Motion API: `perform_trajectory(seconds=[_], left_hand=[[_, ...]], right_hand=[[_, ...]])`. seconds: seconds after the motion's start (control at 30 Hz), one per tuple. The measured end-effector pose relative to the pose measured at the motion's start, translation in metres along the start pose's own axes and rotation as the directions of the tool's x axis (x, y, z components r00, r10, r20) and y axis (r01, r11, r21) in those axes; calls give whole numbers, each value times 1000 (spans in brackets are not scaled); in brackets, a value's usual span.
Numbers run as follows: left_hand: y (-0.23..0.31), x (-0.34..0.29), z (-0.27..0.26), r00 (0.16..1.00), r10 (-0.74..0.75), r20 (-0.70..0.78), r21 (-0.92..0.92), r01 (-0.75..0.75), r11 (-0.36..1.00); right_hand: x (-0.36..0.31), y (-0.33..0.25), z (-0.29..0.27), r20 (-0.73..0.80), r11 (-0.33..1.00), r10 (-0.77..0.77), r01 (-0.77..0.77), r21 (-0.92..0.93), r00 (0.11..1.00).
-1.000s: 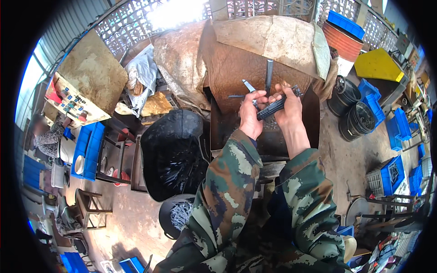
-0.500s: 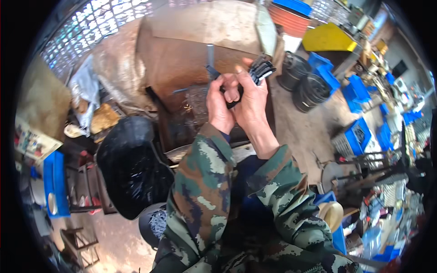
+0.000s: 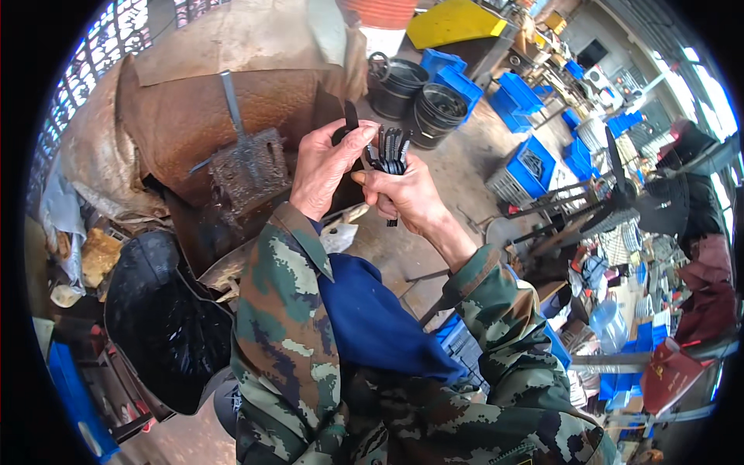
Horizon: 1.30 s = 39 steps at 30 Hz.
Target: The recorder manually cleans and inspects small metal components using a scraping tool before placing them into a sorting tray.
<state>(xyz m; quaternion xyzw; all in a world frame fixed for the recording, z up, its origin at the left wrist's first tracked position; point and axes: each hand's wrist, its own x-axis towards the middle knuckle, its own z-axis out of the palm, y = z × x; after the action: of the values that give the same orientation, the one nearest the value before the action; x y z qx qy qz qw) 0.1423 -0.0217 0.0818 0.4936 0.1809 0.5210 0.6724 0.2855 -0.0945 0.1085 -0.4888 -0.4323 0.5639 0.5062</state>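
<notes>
My right hand (image 3: 409,192) is closed round a bundle of slim black metal pieces (image 3: 391,149), whose ridged ends fan upward above the fist. Close beside it on the left, my left hand (image 3: 319,169) grips a dark flat piece (image 3: 351,116) between thumb and fingers; its tip sticks up past the thumb. The two hands nearly touch. What kind of parts these are, I cannot make out. Left of the hands, a wet, rough dark block (image 3: 249,172) sits in front of a brown sheet-lined hood (image 3: 271,105), with an upright grey metal strip (image 3: 230,94) behind it.
A big black tub (image 3: 163,325) stands at the lower left. Two black buckets (image 3: 399,81) are on the floor ahead, beside blue bins (image 3: 515,101). To the right stand a blue crate of parts (image 3: 532,164) and a black-bladed fan (image 3: 616,186).
My view has swung to the right. My hands, pressed together before, have drawn slightly apart; the bundle now stands upright in my right hand, and the left holds a dark flat piece.
</notes>
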Motion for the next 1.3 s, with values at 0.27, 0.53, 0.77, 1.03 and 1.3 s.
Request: perform_trajectory(seconds=[0.27,0.53,0.77,1.03,1.3], left_hand=[[1,-7,-1,977,-106,182,-79,122,989],[-17,-7,2,959,-87,268,44,78,996],[-31,-5,5,980,31,195,22,-36,999],[-36,-7,20,987,25,156,216,-59,975],[-44,-6,25,992,109,63,30,-111,993]], right_hand=[[-16,-5,9,49,967,-86,96,-235,995],[-12,-14,1,31,905,137,-112,-412,990],[-4,-21,-10,73,898,204,-157,-412,976],[-13,-17,-20,36,858,251,-205,-470,967],[-65,-11,-65,75,853,252,-185,-488,965]])
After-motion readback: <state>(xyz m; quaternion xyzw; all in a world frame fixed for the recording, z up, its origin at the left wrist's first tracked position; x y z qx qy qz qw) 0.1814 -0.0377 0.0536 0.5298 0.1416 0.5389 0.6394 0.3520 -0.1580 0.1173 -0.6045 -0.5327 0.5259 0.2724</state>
